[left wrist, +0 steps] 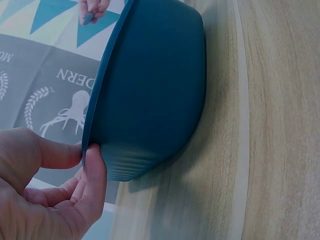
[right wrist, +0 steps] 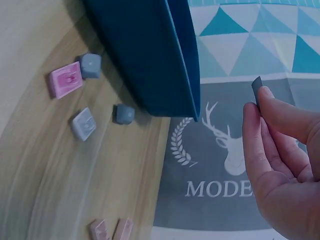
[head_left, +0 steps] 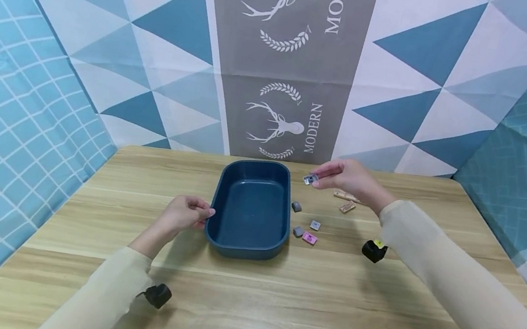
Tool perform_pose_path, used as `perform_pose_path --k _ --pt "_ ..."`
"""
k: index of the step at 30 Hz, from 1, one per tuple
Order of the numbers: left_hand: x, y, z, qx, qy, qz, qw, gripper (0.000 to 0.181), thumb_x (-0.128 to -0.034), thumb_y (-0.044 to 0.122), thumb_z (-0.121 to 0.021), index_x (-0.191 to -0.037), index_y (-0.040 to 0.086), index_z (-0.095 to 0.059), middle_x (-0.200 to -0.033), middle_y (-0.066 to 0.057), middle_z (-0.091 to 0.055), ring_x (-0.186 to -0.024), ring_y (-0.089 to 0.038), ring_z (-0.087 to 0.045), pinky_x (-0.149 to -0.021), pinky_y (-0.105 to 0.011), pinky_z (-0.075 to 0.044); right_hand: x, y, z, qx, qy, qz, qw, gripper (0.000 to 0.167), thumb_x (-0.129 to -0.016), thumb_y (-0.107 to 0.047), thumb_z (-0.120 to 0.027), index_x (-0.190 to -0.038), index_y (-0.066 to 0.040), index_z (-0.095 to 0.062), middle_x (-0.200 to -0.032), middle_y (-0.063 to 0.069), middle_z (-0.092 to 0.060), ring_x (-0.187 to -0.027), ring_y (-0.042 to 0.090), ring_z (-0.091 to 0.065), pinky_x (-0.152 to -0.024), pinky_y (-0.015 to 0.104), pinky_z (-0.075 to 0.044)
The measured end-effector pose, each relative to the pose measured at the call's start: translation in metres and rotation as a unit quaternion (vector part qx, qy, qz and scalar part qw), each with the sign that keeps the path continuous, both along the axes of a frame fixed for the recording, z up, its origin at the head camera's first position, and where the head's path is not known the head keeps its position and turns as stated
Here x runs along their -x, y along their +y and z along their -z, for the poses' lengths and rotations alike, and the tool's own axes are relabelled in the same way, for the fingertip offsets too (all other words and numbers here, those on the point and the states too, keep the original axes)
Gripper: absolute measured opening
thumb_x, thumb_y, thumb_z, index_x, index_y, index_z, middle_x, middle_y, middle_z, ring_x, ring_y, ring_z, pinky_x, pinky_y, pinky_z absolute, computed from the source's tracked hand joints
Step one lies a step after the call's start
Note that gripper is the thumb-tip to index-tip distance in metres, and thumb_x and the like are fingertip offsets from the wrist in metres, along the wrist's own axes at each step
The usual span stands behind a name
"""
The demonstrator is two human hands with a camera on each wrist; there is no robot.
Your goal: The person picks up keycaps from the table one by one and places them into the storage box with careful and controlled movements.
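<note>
My left hand (head_left: 183, 214) pinches the left rim of a dark blue plastic tub (head_left: 250, 214) between thumb and fingers, as the left wrist view shows up close. The tub stands on the table, and its inside looks bare. Beyond the tub's right rim, my right hand (head_left: 348, 179) is raised and pinches a small grey tile-like piece (head_left: 310, 179) between thumb and fingertips. Seen edge-on in the right wrist view, this thin piece (right wrist: 257, 91) is clear of the tub. Its exact kind cannot be told.
Right of the tub lie a pink block (head_left: 310, 238), a whitish block (head_left: 315, 225) and two grey blocks, one (head_left: 296, 206) near the tub wall. Small wooden pieces (head_left: 347, 207) lie below the right forearm. A patterned cloth wall (head_left: 156, 55) borders the table's back edge.
</note>
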State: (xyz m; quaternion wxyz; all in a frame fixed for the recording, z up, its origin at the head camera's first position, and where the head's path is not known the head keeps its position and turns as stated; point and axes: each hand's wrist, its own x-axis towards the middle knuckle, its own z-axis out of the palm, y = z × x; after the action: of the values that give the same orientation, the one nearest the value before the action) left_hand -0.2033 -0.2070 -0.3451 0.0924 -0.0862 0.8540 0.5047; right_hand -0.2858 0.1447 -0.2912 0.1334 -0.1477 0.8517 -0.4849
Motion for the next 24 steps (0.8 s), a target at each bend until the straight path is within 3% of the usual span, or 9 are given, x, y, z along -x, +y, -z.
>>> perform_pose_path --k 8,17,24 --pt "0.003 0.001 0.000 -0.001 -0.004 -0.007 1.0000 0.025 -0.0930 0.013 -0.062 -0.108 -0.007 -0.061 -0.090 -0.007 -0.063 -0.073 -0.010 -0.060 -0.071 -0.024 -0.058 0.003 -0.020 -0.010 -0.007 0.009 -0.010 0.9999 0.034 -0.081 -0.013 -0.077 -0.113 -0.005 -0.069 -0.098 0.003 -0.074 -0.088 0.009 -0.068 -0.098 0.040 -0.052" --pt "0.004 0.002 0.000 0.002 -0.005 -0.003 1.0000 0.024 -0.0929 0.013 -0.062 -0.106 -0.007 -0.061 -0.090 -0.008 -0.063 -0.071 -0.010 -0.061 -0.075 -0.029 -0.060 0.005 -0.041 -0.017 -0.019 0.019 -0.020 0.9994 0.030 -0.081 -0.011 -0.076 -0.110 -0.007 -0.071 -0.098 0.005 -0.074 -0.090 0.012 -0.067 -0.096 0.037 -0.053" --pt "0.002 0.001 0.002 -0.016 -0.012 -0.010 0.9998 0.025 -0.0926 0.015 -0.063 -0.106 -0.006 -0.061 -0.087 -0.006 -0.062 -0.071 -0.010 -0.059 -0.069 -0.023 -0.058 0.010 -0.061 -0.024 -0.030 0.049 -0.026 0.9980 0.029 -0.080 -0.012 -0.078 -0.108 -0.009 -0.072 -0.102 0.008 -0.074 -0.094 0.017 -0.069 -0.096 0.038 -0.053"
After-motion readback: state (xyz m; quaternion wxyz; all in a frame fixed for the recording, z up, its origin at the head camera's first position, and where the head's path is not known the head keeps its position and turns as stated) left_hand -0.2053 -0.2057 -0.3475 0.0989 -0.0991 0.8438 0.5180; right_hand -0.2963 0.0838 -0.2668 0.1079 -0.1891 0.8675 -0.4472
